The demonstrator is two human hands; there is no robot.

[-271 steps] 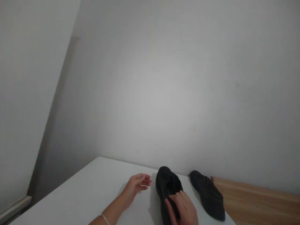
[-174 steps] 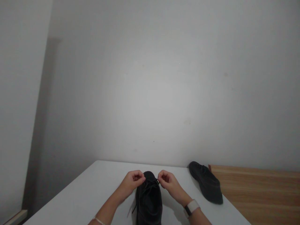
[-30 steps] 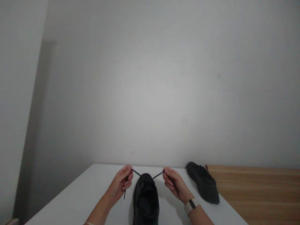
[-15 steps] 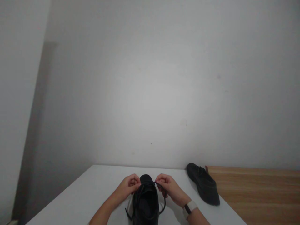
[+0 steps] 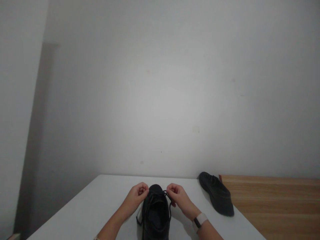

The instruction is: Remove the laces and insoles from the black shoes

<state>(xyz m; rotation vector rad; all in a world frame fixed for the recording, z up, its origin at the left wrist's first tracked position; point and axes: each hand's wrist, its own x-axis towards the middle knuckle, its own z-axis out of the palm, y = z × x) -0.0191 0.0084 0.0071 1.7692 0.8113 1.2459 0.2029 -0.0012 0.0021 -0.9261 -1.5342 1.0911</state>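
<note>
A black lace-up shoe (image 5: 157,230) stands on the white table, toe pointing away from me and its opening toward me. To its left, my left hand (image 5: 137,196) is closed in a pinch at the lacing near the toe; what the fingertips hold there is a dark lace, mostly hidden. On the other side my right hand (image 5: 179,196) pinches a black shoelace (image 5: 170,209), whose loose part hangs down along the shoe's right side. Another lace end dangles at the left of the shoe. A pale band with a dark face is on my right wrist.
A second black shoe (image 5: 217,194) lies at the right edge of the white table (image 5: 100,206). Beyond it is a wood-grain surface (image 5: 270,203). A grey-white wall (image 5: 160,100) rises directly behind the table.
Both hands have drawn slightly apart along the lacing, still pinching. The loose lace on the right now hangs closer to the shoe. The camera view has shifted a little.
</note>
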